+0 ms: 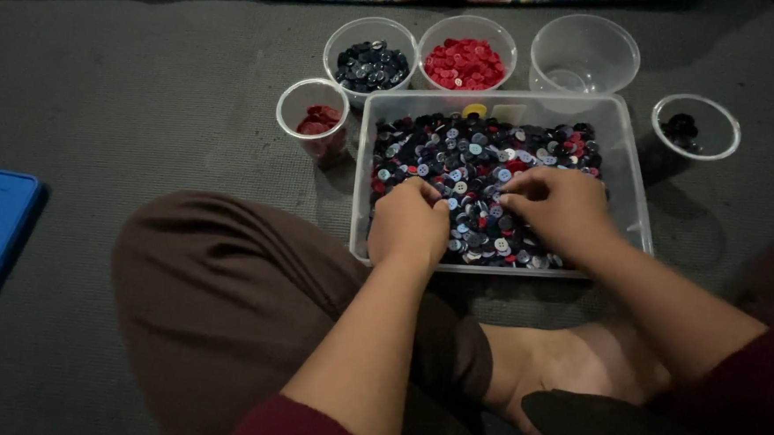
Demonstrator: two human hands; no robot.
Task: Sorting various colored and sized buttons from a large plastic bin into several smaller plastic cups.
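While both hands dig | left hand (409, 220), right hand (554, 204) | buttons (478, 156) beneath

1. I see my left hand (409, 223) curled, fingertips down in the mixed buttons (483, 161) inside the clear tray (632, 182).
2. My right hand (553, 206) lies beside it, fingers pinched on the buttons.
3. Beyond the fingers stand a cup of dark buttons (370, 65), a cup of red buttons (465, 63) and an empty cup (584, 53).
4. Left of the fingers stands a small cup (313, 116) holding a few red ones.
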